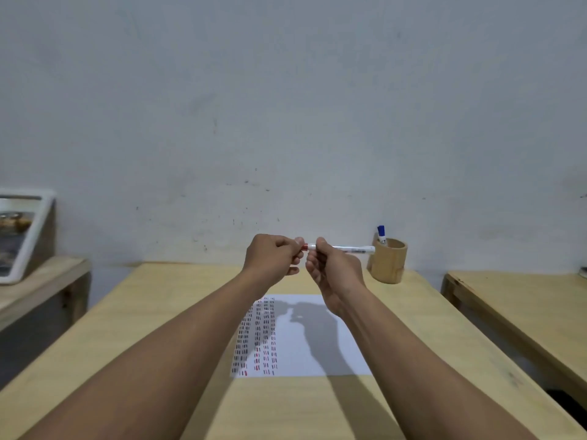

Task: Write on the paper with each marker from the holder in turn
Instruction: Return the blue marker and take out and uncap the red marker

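Observation:
I hold a white marker [346, 248] level above the wooden table [158, 312], its body pointing right toward the holder. My right hand [333, 268] grips the marker's barrel. My left hand [273, 258] pinches the red cap [305, 247] at its left end. Below my hands lies the white paper [317, 354], with columns of short red and dark strokes down its left side. A round wooden holder [388, 262] stands at the back right of the table with a blue-capped marker [381, 235] upright in it.
A grey wall rises directly behind the table. A second wooden table [524, 300] stands to the right across a narrow gap. On the left, a lower wooden stand [38, 281] carries a white-framed object [22, 230] leaning back.

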Motion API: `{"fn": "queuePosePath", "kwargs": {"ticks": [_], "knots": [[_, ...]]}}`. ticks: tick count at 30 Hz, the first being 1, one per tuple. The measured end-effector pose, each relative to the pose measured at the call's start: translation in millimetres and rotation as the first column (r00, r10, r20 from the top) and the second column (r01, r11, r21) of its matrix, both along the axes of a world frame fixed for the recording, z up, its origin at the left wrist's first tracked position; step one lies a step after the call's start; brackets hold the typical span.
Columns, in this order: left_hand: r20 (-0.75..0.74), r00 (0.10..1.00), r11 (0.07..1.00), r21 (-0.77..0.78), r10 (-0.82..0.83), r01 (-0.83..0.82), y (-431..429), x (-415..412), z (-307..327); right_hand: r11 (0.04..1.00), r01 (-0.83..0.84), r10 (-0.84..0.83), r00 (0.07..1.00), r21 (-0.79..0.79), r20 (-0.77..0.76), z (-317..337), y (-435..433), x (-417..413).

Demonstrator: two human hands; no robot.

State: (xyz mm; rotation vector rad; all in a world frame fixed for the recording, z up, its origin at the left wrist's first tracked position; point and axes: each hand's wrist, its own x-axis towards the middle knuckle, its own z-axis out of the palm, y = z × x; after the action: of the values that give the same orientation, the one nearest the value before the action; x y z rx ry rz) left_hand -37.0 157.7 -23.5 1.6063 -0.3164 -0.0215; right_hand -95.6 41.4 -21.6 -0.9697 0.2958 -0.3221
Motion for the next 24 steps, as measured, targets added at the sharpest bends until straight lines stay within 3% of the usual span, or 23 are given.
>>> {"fn": "queuePosePath", "kwargs": {"ticks": [3,5,9,14,17,24], "knots": [[-0.024,0.999,0.999,0.016,0.045,-0.045,21,5,-4,1.000,0.017,-0.017,1.000,-0.007,-0.005,-7,9,3],[0.025,0.993,0.986,0.119,0.113,-0.115,36,10,-9,0.999,0.006,-0.008,0.999,-0.041,-0.037,-13,12,4],[0.206,0.951,0.820,0.484,0.232,-0.305,61,20,-29,0.992,-0.037,0.023,0.994,-0.124,-0.111,-24,18,2],[0.240,0.957,0.640,0.713,0.161,-0.287,78,24,-65,0.964,-0.098,0.051,0.981,-0.248,-0.188,-41,22,-2],[0.252,0.952,0.554,0.774,0.172,-0.306,82,24,-85,0.943,-0.139,0.074,0.973,-0.302,-0.217,-52,24,-4],[0.296,0.945,0.543,0.776,0.137,-0.322,87,18,-92,0.885,-0.170,0.089,0.976,-0.434,-0.200,-63,24,-10]]}}
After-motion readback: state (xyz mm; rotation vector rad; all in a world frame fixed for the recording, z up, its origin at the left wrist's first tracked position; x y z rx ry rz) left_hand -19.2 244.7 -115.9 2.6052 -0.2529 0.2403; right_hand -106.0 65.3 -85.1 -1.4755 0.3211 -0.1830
